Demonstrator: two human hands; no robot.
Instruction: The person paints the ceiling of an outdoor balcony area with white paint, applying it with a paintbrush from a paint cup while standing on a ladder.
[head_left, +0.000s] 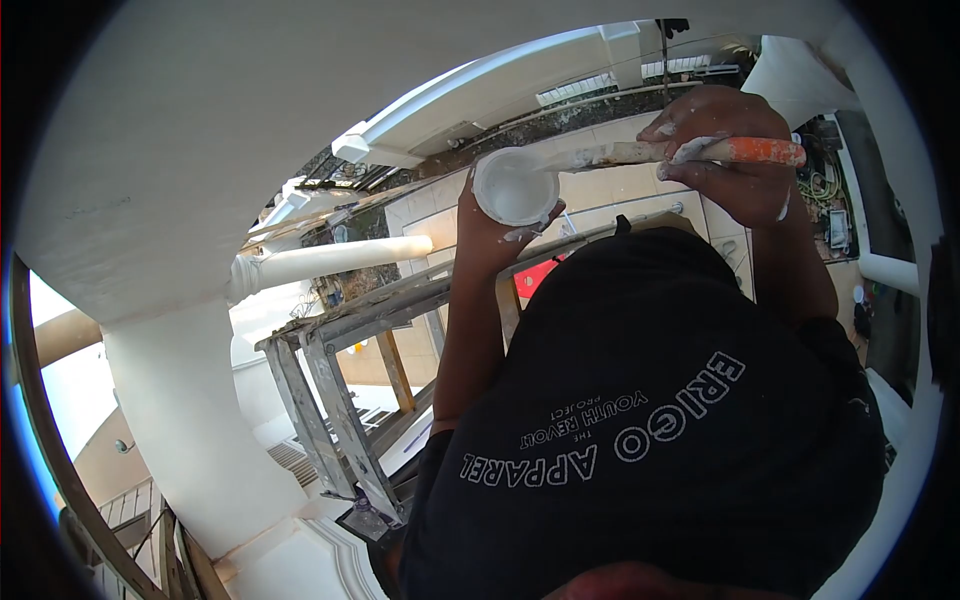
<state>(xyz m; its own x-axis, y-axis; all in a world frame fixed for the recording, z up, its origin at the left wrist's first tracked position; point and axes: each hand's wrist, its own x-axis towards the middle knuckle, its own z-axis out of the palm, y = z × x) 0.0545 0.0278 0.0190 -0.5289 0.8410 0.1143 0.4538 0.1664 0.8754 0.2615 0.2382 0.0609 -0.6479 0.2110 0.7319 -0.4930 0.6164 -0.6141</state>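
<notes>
My left hand (492, 232) is wrapped round a small white plastic cup (517, 212), held up in front of my chest with its mouth towards me. White paint (508, 190) coats the inside. In my right hand (728, 150) is a paintbrush (765, 151), gripped between thumb and fingers. Its handle has an orange end and is smeared with white. The brush points left, and its pale tip reaches the cup's rim; whether the bristles dip into the paint is hard to tell. White smears show on the fingers of both hands.
A paint-spattered metal ladder or scaffold frame (330, 410) stands at my left side. White ceiling (180, 120) curves overhead, joining a white column (180, 420). Far below lie a tiled floor (600, 195), a white boundary wall (490, 90) and coiled hoses (822, 185).
</notes>
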